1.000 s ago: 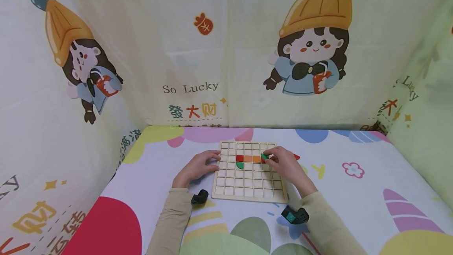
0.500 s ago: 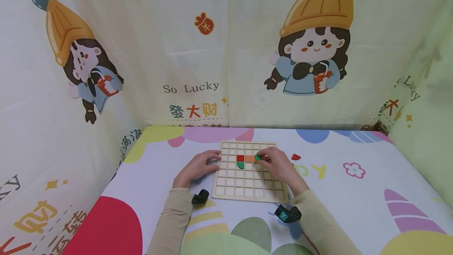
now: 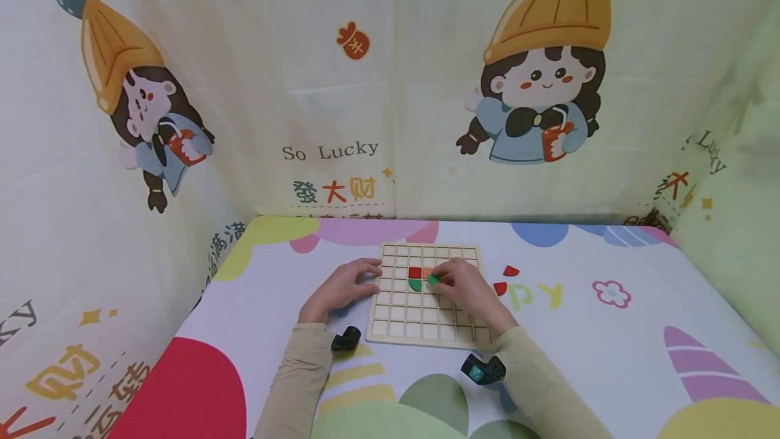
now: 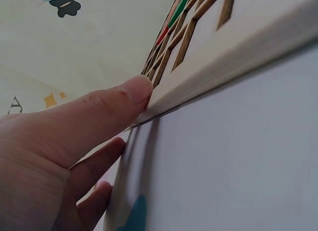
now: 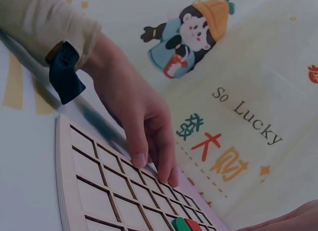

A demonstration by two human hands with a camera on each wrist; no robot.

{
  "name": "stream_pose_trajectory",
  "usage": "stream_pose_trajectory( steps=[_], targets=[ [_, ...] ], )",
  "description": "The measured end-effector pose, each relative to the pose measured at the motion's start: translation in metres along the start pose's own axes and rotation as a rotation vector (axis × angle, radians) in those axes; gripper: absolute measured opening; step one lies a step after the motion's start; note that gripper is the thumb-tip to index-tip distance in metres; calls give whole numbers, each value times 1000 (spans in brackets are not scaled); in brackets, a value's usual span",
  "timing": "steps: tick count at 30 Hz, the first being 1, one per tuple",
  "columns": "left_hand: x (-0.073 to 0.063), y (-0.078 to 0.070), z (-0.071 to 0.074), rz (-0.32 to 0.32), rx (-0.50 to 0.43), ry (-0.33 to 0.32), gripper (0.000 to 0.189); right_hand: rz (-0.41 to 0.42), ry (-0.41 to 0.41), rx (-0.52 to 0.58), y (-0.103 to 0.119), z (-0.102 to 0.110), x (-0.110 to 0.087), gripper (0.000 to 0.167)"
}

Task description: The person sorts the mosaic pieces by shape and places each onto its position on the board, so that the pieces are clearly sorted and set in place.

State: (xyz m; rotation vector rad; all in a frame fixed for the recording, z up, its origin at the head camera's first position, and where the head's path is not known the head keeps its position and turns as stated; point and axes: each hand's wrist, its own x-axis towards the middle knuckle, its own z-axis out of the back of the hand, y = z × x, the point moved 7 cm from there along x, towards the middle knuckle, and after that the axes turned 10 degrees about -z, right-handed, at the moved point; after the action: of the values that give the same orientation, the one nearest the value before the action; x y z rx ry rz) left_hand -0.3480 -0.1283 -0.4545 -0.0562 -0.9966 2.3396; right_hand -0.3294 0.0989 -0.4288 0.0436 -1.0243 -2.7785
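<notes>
A wooden grid board (image 3: 396, 330) lies on the table. My left hand (image 3: 347, 283) rests along the board's left edge; in the left wrist view its thumb (image 4: 136, 89) touches the rim. My right hand (image 3: 466, 286) pinches a small green piece (image 3: 434, 280) over the grid, close to the orange piece (image 3: 428, 272). Left of that sit a red square (image 3: 415, 272) and, below it, a green quarter-circle (image 3: 416, 284). The right hand hides the right end of the row. In the right wrist view, only part of this hand (image 5: 288, 222) shows, at the lower right corner.
Right of the board, two red wedge pieces (image 3: 510, 270) lie on the colourfully printed table cover (image 3: 585, 358). A patterned cloth (image 3: 426, 188) hangs behind and at both sides. Each wrist bears a black device (image 3: 484, 369).
My right hand, with the green piece, has moved left along the row and slightly nearer. The red wedges to the right now show uncovered. The left hand stays put.
</notes>
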Motion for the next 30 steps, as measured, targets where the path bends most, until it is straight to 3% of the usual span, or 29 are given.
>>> stream_pose_trajectory(
  steps=[15,30],
  targets=[
    [1,2,0,10,8,1,30,2,-2,-11,1,-7,-1,18],
    [-1,-1,0,-28,-8,-10,29,0,-21,-14,-1,-13,-1,18]
  ],
)
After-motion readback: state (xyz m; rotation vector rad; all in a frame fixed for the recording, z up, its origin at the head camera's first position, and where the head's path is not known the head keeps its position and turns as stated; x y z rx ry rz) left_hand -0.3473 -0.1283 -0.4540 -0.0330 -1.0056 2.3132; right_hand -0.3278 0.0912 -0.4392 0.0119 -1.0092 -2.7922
